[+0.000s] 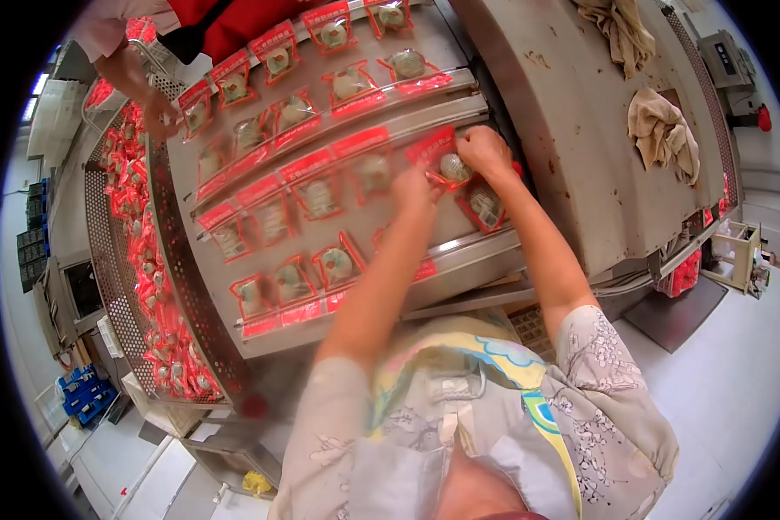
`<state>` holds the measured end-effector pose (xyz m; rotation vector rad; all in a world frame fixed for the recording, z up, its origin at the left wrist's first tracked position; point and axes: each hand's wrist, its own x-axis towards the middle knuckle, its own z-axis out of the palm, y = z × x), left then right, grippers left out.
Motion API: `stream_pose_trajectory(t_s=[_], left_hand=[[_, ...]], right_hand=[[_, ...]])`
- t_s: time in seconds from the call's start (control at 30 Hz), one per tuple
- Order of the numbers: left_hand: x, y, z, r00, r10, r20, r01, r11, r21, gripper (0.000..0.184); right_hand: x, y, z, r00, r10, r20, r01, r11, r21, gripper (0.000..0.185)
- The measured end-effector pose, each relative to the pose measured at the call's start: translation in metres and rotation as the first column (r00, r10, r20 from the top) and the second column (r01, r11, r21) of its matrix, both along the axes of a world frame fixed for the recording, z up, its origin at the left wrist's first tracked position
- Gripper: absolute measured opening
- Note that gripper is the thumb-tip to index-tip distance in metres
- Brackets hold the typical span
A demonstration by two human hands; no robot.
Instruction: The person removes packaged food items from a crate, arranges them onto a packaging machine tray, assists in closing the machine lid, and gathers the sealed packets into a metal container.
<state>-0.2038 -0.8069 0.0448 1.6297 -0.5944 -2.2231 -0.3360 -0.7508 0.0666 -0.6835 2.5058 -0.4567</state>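
Observation:
A sealed packet [453,167] with a red printed header and a pale round item inside lies at the right of the near metal tray. My right hand [487,154] is closed on its right edge, with the fingers curled. At its lower left is my left hand [414,189], smeared by motion; whether it grips the packet or only touches it, I cannot tell. Just below my right hand lies another red-edged packet [484,206]. More packets of the same kind, such as this one [318,198], lie in rows to the left.
Beyond the metal divider [425,106] lies a second tray section with packet rows. A perforated bin [178,286] at left holds many red packets. At right, a steel machine cover [572,130] bears crumpled cloths [663,134]. Another person's hand [159,113] hangs at the far left corner.

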Motion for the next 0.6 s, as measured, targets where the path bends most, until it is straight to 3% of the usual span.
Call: stream_pose_trajectory(t_s=[0.1,0.23,0.43,0.53,0.6], left_hand=[[-0.012,-0.011,-0.012,0.999,0.041,-0.003,-0.041,0.997,0.070,0.017],[-0.006,-0.001,0.029,0.999,0.050,-0.021,-0.046,0.988,0.147,0.020],[-0.005,0.002,0.014,0.992,0.118,-0.043,-0.110,0.983,0.149,0.028],[-0.006,-0.002,0.005,0.985,0.114,-0.133,-0.105,0.992,0.070,0.029],[-0.005,0.000,0.001,1.000,-0.026,-0.015,0.021,0.963,-0.270,0.028]], right_hand=[[-0.006,-0.001,-0.007,0.994,-0.065,0.089,0.076,0.988,-0.131,0.032],[-0.011,0.000,0.000,0.992,0.002,0.123,0.004,0.998,-0.056,0.032],[-0.013,-0.002,0.004,0.988,0.023,0.150,-0.021,1.000,-0.016,0.031],[-0.012,0.000,-0.020,0.982,-0.055,0.182,0.103,0.958,-0.268,0.033],[-0.010,0.003,-0.026,0.969,-0.061,0.238,0.144,0.926,-0.348,0.032]])
